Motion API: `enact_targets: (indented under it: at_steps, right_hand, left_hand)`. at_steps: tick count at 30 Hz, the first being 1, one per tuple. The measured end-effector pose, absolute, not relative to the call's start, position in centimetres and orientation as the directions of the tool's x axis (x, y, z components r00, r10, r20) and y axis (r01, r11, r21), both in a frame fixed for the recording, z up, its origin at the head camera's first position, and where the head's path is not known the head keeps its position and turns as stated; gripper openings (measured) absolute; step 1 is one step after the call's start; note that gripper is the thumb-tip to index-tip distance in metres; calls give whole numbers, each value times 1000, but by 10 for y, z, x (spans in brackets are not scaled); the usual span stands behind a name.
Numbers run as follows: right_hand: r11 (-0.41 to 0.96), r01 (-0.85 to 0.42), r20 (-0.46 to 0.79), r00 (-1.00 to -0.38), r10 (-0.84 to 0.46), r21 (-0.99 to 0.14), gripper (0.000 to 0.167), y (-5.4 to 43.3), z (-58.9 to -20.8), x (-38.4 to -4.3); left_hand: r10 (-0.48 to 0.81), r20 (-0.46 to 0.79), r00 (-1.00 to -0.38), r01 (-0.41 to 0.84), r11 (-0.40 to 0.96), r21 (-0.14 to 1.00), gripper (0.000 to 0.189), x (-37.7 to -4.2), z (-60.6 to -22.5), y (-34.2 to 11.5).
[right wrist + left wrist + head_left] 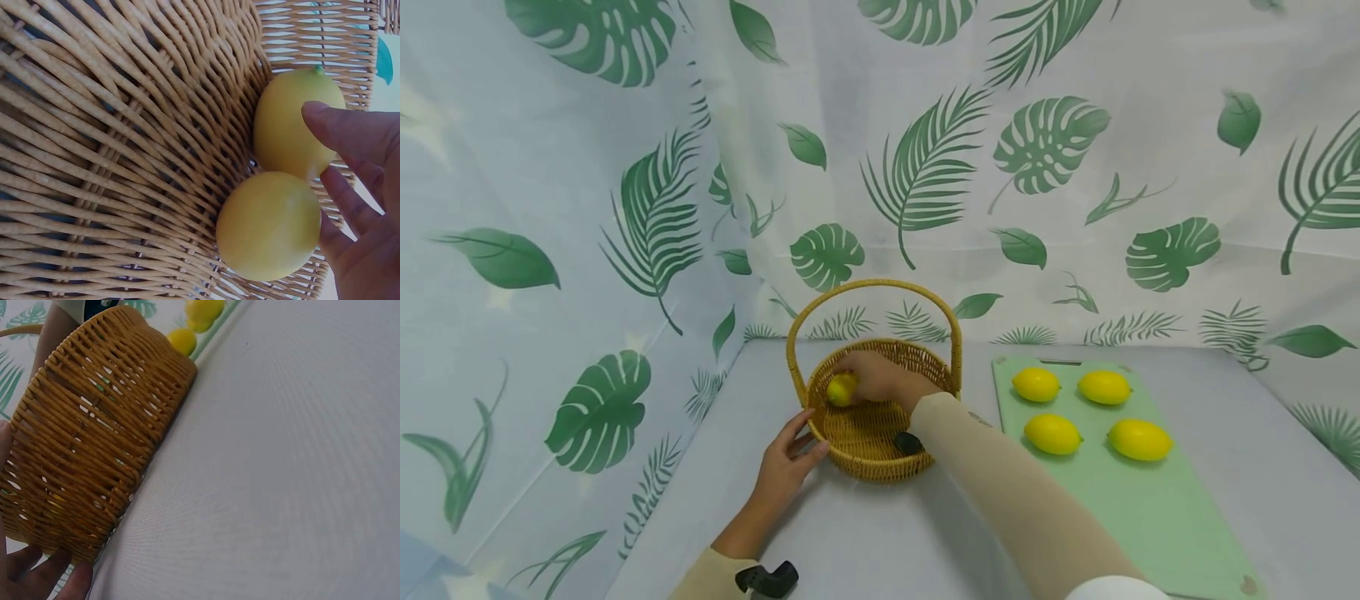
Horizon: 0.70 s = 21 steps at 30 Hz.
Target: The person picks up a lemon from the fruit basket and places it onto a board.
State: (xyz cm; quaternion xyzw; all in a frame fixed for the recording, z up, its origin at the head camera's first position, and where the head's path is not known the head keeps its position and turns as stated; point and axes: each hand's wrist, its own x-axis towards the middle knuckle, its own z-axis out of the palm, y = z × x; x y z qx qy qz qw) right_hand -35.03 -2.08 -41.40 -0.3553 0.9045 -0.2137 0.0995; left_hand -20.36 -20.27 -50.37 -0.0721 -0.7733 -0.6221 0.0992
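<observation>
A round wicker basket [868,471] with a tall arched handle stands on the table. My left hand [786,467] holds its left side, thumb and fingers spread about the outer wall; the fingertips [78,581] lie against the weave in the left wrist view. My right hand [876,379] reaches inside the basket. In the right wrist view its thumb lies over a yellow lemon [290,125] with a green tip, fingers at the lemon's far side. Another lemon [269,228] sits right beside it, touching the fingers. In the head view the right hand partly covers the lemons.
To the right, a light green cutting board [1172,517] carries several lemons [1052,434]. A dark object [907,442] shows inside the basket near its front right. Behind the table hangs a leaf-patterned curtain [1075,275]. The right forearm [1000,475] crosses the basket's front rim.
</observation>
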Motion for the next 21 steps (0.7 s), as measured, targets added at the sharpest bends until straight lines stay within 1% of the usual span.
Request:
enact_targets:
  at_steps: [5, 9, 21]
  right_hand:
    - [677, -588, -48, -738, -673, -442, 53, -21, -416, -350]
    - [681, -574, -60, -743, -667, -454, 53, -20, -418, -349]
    - [657, -619, -28, -718, -695, -431, 49, -21, -424, -355]
  left_hand:
    - [-17, 237, -971, 228, 212, 950, 63, -204, -506, -203]
    - [-17, 249, -968, 239, 219, 946, 64, -204, -507, -203]
    - [-14, 255, -967, 246, 224, 943, 63, -203, -505, -203]
